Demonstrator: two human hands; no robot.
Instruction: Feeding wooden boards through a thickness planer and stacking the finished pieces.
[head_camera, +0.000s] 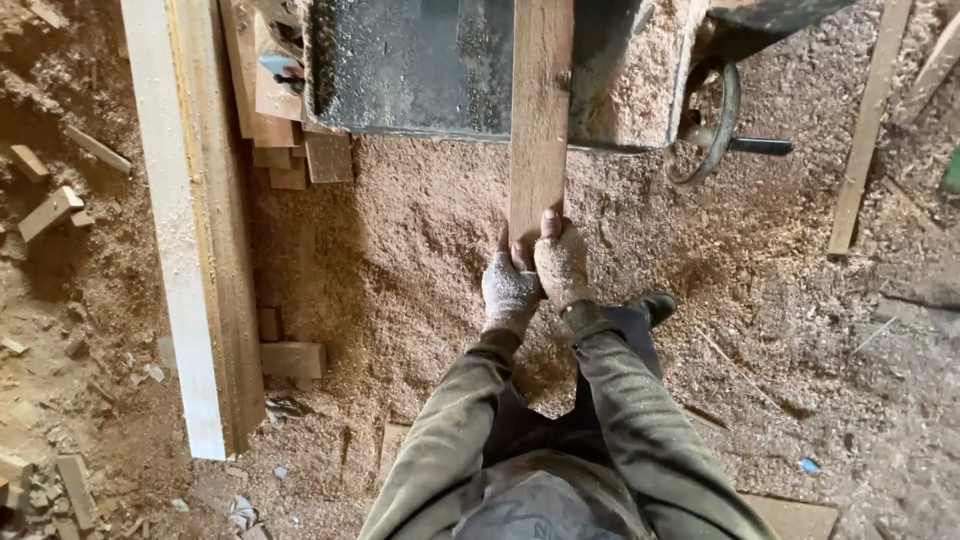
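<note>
A long wooden board (540, 110) lies lengthwise over a dark metal machine table (400, 70) dusted with sawdust. Its near end hangs out past the table edge toward me. My left hand (508, 288) and my right hand (562, 262), both in sawdust-covered gloves, sit side by side on that near end, fingers closed around it. My olive sleeves reach up from the bottom of the view.
A tall stack of pale planks (195, 230) runs along the left. Short wood offcuts (290, 358) lie in thick sawdust on the floor. A metal handwheel (705, 120) with a dark handle sticks out at the machine's right. Thin strips (865, 130) lie at the right.
</note>
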